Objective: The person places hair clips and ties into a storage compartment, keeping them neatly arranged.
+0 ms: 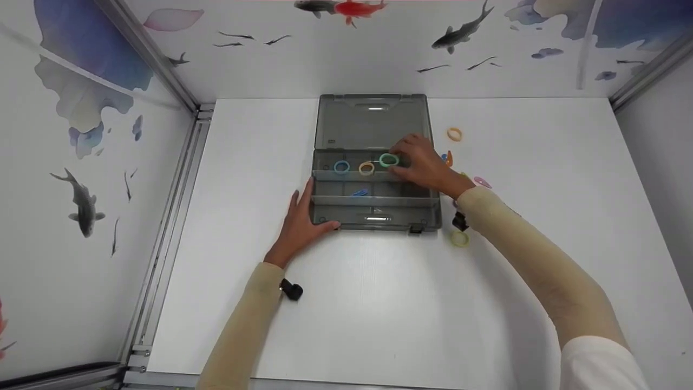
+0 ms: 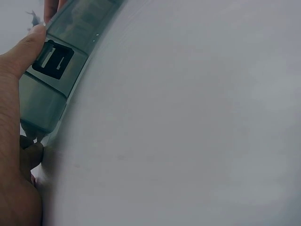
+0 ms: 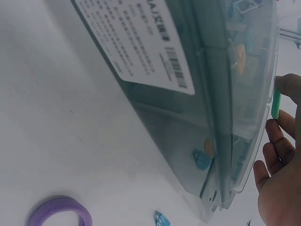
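Observation:
A grey translucent storage box lies with its lid folded back. My right hand pinches a green hair tie between thumb and fingers, over the right part of the back compartment; the right wrist view shows this tie edge-on. A blue hair tie and a pale orange one sit in that compartment. In the middle compartment lies a small blue piece, perhaps a hair clip. My left hand rests against the box's front left corner, thumb along the front, fingers fairly straight along the side.
Right of the box lie an orange hair tie, a pink piece and a yellow tie. Small orange and blue pieces are partly hidden by my right arm. A purple tie shows in the right wrist view. Printed panels wall the white table.

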`<state>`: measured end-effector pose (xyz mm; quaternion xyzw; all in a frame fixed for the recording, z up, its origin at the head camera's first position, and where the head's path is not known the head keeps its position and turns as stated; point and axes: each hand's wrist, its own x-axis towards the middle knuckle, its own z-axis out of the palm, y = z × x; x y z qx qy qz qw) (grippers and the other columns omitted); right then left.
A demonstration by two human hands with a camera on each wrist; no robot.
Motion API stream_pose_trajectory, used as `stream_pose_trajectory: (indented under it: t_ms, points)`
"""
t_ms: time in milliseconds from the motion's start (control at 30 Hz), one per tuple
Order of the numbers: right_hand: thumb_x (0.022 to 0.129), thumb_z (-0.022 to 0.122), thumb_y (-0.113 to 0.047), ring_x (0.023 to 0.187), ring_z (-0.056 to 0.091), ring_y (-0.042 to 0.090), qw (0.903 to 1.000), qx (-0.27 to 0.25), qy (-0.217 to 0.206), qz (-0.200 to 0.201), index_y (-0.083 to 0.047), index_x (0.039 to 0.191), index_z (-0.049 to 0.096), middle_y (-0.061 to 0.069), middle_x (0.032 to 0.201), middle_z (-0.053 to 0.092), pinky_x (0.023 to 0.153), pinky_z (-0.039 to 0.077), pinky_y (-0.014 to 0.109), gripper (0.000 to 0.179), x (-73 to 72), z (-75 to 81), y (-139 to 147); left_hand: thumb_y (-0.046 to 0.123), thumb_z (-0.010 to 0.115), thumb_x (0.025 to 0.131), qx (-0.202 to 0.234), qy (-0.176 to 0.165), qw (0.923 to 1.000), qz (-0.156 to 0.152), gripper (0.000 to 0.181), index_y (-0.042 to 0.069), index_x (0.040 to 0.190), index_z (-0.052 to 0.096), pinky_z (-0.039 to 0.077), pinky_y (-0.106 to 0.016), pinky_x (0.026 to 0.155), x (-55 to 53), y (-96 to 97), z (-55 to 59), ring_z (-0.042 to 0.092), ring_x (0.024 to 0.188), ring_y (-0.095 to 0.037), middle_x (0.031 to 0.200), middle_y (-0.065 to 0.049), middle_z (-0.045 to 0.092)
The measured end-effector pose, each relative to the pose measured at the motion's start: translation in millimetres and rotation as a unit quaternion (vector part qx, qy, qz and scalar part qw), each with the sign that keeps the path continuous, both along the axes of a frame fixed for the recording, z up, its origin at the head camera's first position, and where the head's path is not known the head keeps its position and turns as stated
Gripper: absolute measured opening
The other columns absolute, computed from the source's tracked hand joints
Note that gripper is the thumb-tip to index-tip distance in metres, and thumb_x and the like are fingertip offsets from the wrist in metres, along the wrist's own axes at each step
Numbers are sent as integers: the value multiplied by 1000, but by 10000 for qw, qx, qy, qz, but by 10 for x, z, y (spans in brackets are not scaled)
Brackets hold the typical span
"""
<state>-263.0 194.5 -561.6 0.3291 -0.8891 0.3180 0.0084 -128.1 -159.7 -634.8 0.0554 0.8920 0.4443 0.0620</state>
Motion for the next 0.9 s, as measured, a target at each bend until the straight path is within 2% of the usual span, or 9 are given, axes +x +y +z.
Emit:
stream_pose_trajectory:
  t_ms: [600,900]
  points:
    - [98,85,-20,116,54,42,9999,-82,39,50,4,123,75,21,120,69,104,41,59,36,-59,-18,-16,61,90,86,40,-51,10000,69,126,32,179,10,26,-77,124,1,17,24,7,169,-45,183,-15,21]
    - [100,84,-24,121,54,40,10000,58,-61,-53,3,128,74,21,127,69,107,41,59,40,-35,-27,-12,64,88,87,8,-21,10000,20,127,32,180,8,24,-76,125,-10,6,11,6,169,-45,183,-14,20]
